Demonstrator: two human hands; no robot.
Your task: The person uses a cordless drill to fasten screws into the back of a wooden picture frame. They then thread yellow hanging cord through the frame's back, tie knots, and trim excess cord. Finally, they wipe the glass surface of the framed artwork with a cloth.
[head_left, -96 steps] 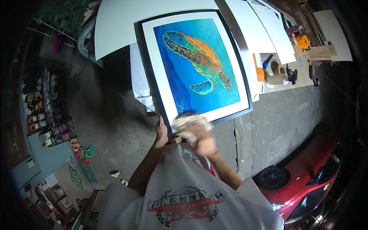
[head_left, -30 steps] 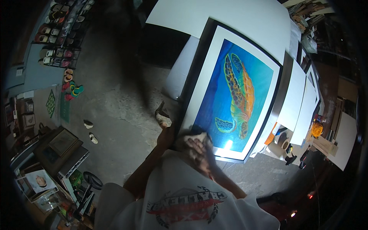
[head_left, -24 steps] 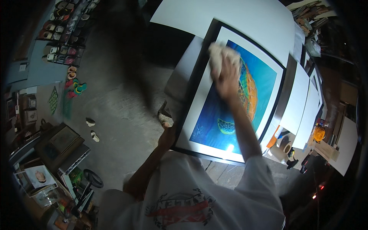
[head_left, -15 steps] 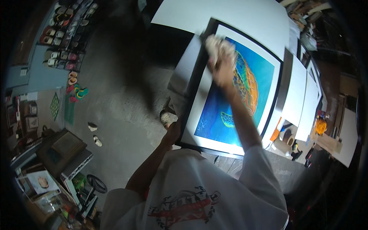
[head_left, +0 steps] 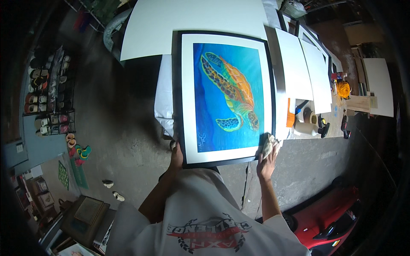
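Observation:
A black picture frame (head_left: 180,98) with a white mat surrounds a painting of an orange and green sea turtle (head_left: 241,81) on blue. Its near edge is close to my body, and the far part lies over white boards. My left hand (head_left: 176,157) grips the frame's near left edge, with some fingers hidden behind it. At the near right corner, my right hand (head_left: 267,165) holds a crumpled whitish cloth (head_left: 270,144) against the frame.
Large white boards (head_left: 205,17) extend beyond the frame. On the right, a worktable holds a white spray bottle (head_left: 306,128), tape rolls (head_left: 307,114) and a bundle of orange cord (head_left: 343,89). A red car (head_left: 320,213) stands at lower right; a shoe rack (head_left: 49,89) is far left.
My right hand and its cloth have moved from the painting's far left to the frame's near right corner. The frame now appears straighter in view; my left hand keeps its hold.

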